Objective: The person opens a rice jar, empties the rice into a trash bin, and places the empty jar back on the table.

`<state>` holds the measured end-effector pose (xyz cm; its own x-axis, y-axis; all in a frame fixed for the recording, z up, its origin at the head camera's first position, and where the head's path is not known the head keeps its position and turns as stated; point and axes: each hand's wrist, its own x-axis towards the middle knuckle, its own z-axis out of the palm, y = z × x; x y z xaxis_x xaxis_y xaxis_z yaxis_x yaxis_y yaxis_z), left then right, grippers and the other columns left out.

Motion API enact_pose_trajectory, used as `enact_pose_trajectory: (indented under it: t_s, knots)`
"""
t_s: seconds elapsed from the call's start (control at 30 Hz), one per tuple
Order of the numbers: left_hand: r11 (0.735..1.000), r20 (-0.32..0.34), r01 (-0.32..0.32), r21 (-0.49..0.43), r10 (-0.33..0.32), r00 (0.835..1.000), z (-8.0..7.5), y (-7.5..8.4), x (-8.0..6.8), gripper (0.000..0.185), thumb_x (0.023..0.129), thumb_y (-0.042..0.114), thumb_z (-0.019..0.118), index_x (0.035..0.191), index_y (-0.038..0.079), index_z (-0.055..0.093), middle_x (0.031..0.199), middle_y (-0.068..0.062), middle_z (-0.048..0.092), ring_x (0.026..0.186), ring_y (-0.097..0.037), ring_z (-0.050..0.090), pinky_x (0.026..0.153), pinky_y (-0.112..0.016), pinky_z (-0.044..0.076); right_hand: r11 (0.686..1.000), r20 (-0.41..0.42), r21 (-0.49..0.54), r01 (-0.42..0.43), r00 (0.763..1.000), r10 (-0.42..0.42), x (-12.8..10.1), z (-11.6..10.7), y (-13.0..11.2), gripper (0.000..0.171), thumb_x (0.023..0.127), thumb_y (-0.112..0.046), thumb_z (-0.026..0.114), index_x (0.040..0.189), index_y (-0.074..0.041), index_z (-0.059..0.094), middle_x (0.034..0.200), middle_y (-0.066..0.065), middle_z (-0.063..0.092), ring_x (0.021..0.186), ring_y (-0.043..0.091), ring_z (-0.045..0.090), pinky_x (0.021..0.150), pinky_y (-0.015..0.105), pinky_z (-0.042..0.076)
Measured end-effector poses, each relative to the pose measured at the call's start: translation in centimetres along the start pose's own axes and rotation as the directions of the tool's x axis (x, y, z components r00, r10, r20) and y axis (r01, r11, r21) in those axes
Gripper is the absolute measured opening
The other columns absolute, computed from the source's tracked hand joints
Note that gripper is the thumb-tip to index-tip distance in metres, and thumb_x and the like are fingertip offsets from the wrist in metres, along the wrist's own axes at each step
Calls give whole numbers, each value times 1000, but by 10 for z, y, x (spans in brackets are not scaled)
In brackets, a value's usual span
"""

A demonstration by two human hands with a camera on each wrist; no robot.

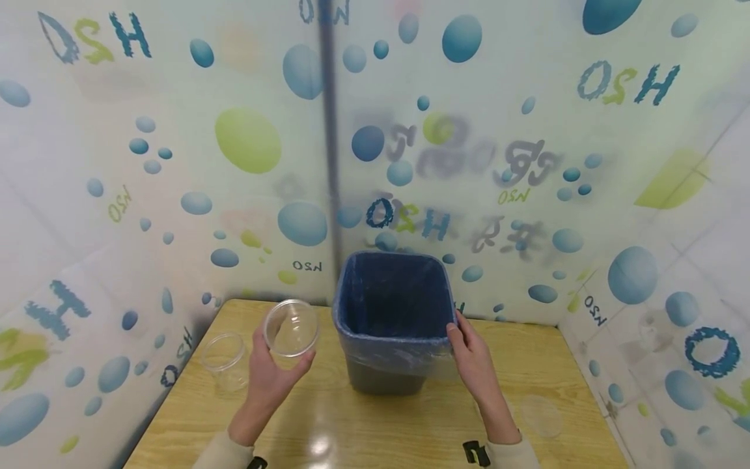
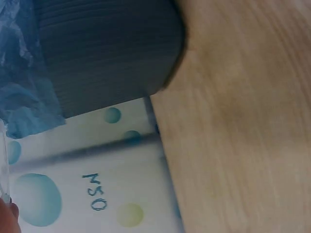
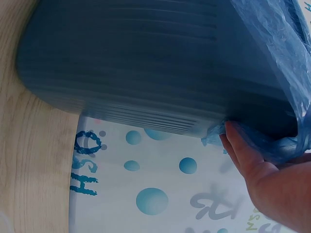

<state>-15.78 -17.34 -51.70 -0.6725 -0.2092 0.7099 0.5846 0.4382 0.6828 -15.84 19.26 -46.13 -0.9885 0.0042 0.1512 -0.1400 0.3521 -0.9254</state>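
A dark trash bin with a thin translucent blue bag folded over its rim stands upright at the middle of the table; its inside looks dark. My right hand grips the bin's right rim, and in the right wrist view the bag's edge drapes partly over that hand. Left of the bin, my left hand holds a round clear plastic jar above the table, fingers around its side and the mouth facing up. Only a sliver of the jar shows in the left wrist view.
A second clear plastic jar stands on the wooden table at the left. A flat clear round disc lies near the right forearm. Curtain walls with blue and green dots enclose the table's back and sides.
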Motion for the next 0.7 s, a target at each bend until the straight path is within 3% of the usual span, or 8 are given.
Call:
enact_pose_trajectory:
  t_s: [0.17,0.3,0.47,0.6,0.7]
  knots:
    - [999,17,41,-6,-41,999,-6,-12,-12,98,60,4,91,145,-6,44,135,-26,61,120,-32,56,104,-13,36,1000,-2,-10,-6,1000,6,0,0,-1,58,112,-37,43,160,-4,35,161,19,40,145,37,42,116,56,36]
    - [996,54,88,-2,-88,995,-11,-20,-19,94,65,4,90,146,-5,43,138,-24,61,124,-37,55,108,-14,34,1000,-4,-14,-12,1000,12,0,0,0,59,112,-37,43,161,-4,35,161,20,39,146,38,41,116,57,35]
    - [985,73,162,62,-167,983,-14,-29,-26,89,68,8,91,143,-5,46,137,-21,61,124,-36,55,105,-12,32,1000,-2,-10,-16,1000,16,-1,0,-1,60,112,-37,43,161,-4,34,161,20,39,146,38,40,116,57,35]
    - [968,95,250,37,-253,963,-16,-38,-31,84,71,6,90,143,-4,48,139,-19,59,123,-36,54,103,-13,33,1000,-3,-11,-9,1000,9,0,0,0,59,112,-36,43,160,-3,35,161,20,39,146,37,41,116,56,35]
    - [942,117,336,13,-335,935,-17,-46,-34,82,75,5,90,144,-2,46,143,-19,56,128,-38,52,105,-20,34,1000,-2,-11,-6,1000,6,0,0,-1,59,112,-35,43,160,-2,35,161,20,40,146,37,41,116,56,35]
